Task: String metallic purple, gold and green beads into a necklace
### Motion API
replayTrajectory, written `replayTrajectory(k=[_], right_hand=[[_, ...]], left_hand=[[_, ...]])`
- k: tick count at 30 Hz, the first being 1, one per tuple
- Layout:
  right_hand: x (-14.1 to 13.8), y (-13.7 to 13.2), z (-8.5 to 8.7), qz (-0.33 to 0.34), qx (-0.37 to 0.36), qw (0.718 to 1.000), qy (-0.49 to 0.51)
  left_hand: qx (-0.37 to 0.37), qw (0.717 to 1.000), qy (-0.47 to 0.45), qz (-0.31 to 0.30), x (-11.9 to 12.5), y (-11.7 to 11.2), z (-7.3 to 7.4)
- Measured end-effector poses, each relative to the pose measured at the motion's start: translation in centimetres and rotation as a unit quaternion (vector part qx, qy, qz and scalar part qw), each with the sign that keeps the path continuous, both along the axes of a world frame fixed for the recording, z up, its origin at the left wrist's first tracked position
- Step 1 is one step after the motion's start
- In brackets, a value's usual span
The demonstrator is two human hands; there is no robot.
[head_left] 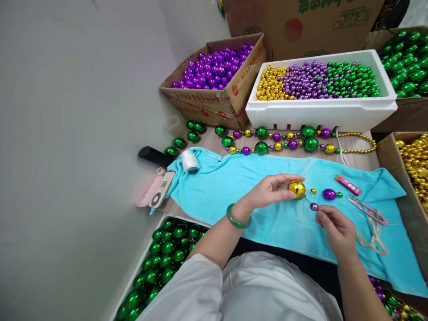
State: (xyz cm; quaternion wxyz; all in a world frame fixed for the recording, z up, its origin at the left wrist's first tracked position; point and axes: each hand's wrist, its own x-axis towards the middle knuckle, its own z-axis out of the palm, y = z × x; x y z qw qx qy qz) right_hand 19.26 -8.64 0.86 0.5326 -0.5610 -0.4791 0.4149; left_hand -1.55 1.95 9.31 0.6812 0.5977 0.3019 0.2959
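My left hand (270, 191) pinches a large shiny gold bead (296, 188) above a turquoise towel (234, 187); a thin needle passes through the bead. My right hand (336, 227) is closed on the needle's lower end, just below a small purple bead (314, 206) threaded on it. Right of the gold bead, a small gold bead (313, 191), a bigger purple bead (329, 194) and a tiny green bead (339, 194) lie on the thread. A green bangle (238, 220) circles my left wrist.
A finished bead strand (284, 140) lies behind the towel. A white foam box (321, 111) holds gold, purple and green beads; cardboard boxes hold purple (214, 67), green (409, 58) and gold (416, 165) ones. Thread spool (190, 161), snips (366, 208), pink lighter (348, 184), green-bead tray (163, 258).
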Motion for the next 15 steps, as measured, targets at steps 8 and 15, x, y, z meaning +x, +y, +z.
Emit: replayTrajectory(k=[8, 15], right_hand=[[-0.4, 1.5, 0.1, -0.006, -0.039, 0.995, 0.094], [1.7, 2.4, -1.2, -0.052, -0.016, 0.992, 0.116]], left_hand=[[0.141, 0.965, 0.179, -0.126, 1.7, 1.8, -0.2], [0.382, 0.871, 0.29, 0.106, 4.7, 18.3, 3.2]])
